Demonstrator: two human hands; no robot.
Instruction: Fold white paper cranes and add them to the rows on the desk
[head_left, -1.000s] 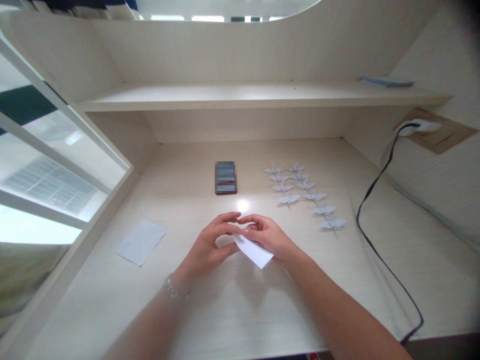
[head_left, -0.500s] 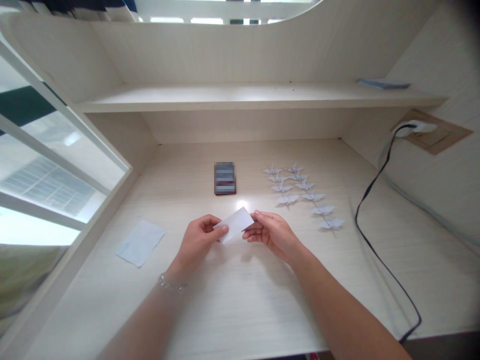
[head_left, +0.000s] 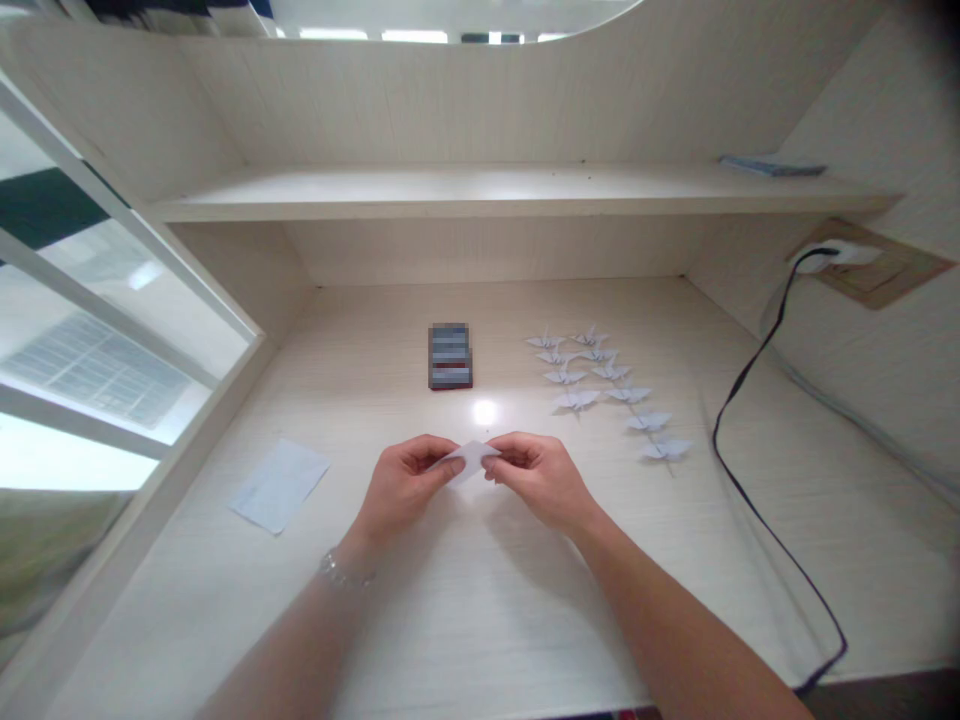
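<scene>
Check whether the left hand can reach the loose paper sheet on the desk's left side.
Probably yes: nothing stands between the left hand and the loose paper sheet, though that hand is pinching a white paper piece.

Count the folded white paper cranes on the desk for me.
10 folded white paper cranes: four in the left column and six in the right column, on the pale wood-grain desk, beyond the right hand. They sit close, but none looks hidden.
</scene>
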